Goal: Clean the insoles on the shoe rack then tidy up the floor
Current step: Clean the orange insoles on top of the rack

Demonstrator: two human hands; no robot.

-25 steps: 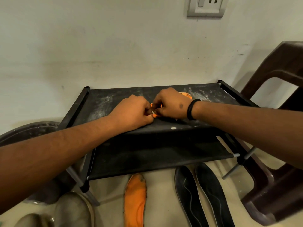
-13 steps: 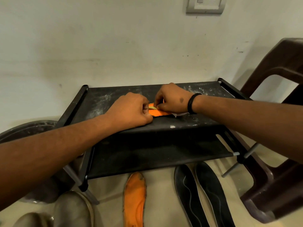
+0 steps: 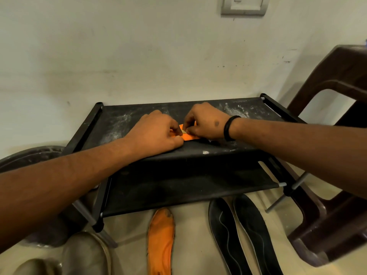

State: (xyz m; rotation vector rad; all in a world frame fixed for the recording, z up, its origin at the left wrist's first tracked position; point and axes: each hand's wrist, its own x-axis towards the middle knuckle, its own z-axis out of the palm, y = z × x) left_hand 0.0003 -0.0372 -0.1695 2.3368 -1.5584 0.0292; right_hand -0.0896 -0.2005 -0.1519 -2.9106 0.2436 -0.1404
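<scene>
Both hands, left and right, pinching orange insole on rack; hard tug risks tearing it.

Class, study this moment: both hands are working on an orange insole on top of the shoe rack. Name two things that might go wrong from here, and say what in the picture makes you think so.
1. White dust lies on the shoe rack top; the orange insole under the left hand and right hand may pick it up again.
2. Another orange insole and two black insoles lie on the floor at the rack's front, where a step might soil them.
</scene>
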